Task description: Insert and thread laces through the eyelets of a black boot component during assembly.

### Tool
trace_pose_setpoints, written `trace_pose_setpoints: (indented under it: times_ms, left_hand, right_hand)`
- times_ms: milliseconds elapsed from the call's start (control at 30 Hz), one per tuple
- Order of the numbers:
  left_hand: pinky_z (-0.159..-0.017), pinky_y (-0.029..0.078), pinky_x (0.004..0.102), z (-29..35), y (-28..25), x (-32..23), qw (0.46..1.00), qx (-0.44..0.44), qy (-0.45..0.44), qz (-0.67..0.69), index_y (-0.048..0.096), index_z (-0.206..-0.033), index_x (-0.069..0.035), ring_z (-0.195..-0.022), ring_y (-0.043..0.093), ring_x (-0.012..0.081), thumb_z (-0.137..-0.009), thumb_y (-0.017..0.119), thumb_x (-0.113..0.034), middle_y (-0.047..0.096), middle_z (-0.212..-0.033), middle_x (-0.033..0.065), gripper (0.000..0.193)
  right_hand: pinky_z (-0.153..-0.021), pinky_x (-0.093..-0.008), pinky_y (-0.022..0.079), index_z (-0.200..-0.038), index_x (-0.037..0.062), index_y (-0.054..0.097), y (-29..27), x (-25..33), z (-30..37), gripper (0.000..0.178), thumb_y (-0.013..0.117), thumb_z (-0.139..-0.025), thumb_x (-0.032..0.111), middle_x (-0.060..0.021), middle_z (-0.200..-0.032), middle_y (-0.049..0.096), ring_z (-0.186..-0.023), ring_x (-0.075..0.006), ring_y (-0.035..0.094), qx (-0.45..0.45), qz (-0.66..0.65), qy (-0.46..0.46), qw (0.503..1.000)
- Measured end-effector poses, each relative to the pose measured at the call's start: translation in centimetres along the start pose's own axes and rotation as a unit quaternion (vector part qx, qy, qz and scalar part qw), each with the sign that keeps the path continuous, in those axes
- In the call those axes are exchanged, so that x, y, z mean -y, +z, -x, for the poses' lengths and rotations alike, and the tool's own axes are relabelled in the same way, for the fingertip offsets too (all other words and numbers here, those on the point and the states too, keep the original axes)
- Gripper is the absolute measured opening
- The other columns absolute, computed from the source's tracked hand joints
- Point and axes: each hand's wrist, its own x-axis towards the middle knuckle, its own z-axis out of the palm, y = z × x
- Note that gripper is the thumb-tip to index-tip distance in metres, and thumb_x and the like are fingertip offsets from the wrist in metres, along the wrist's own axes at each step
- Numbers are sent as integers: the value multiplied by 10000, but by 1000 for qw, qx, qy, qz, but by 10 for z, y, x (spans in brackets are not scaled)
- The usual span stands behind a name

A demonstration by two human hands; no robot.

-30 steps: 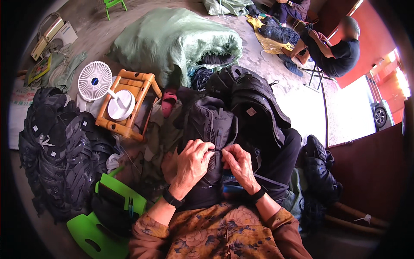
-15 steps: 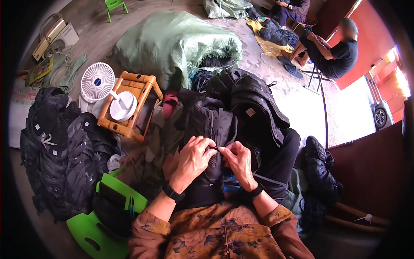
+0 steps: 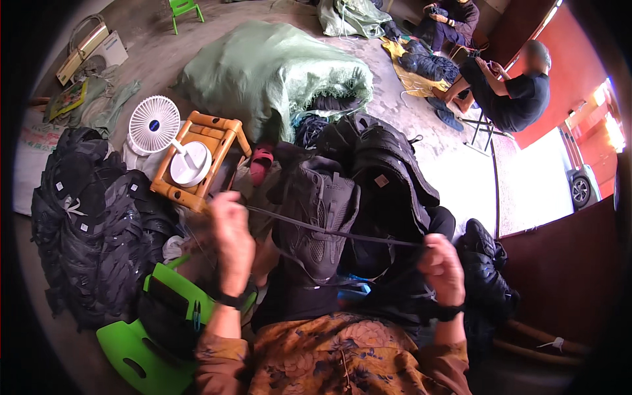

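A dark shoelace point(image 3: 388, 241) stretches nearly straight between my two hands, across the front of a black shoe upper point(image 3: 315, 209) on my lap. My left hand point(image 3: 232, 238), smeared by motion, is closed on one end of the lace, left of the shoe. Off to the right, my right hand point(image 3: 442, 266) pinches the other end. A small knot or crossing shows on the lace over the shoe. More black shoe uppers point(image 3: 394, 161) lie heaped against its right and far side.
On my left are a large pile of black shoe uppers point(image 3: 89, 243), a bamboo stool point(image 3: 176, 192) bearing a white fan point(image 3: 157, 125), and a green chair point(image 3: 128, 355) with snips on it. A pale green sack point(image 3: 263, 66) stands ahead. A person point(image 3: 517, 92) sits far right.
My hands were together over the shoe, fingers meeting at the lace. They have swung widely apart, left and right, and the lace is now drawn out between them.
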Motion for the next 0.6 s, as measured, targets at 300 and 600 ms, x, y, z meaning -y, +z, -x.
trace_pose_setpoints:
  times_ms: [300, 600]
  left_hand:
    - [-567, 490, 250, -97, -186, 65, 533, 4, -237, 812, 494, -959, -1, -772, 526, 160, -897, 423, 68, 503, -864, 76, 117]
    - [-732, 425, 254, -283, -542, 193, 884, -273, -1, 380, 531, -888, 28, -756, 501, 182, -935, 440, -4, 543, -843, 86, 107]
  right_hand:
    - [-446, -169, 321, -1128, 68, 641, -271, 124, 122, 218, 561, -993, 219, -58, -1024, 726, -451, 7, 406, -340, -193, -178, 903]
    - [-405, -152, 314, -1130, 119, 630, -404, 243, 267, 167, 562, -983, 156, -26, -1034, 727, -456, 8, 392, -517, -40, -270, 812]
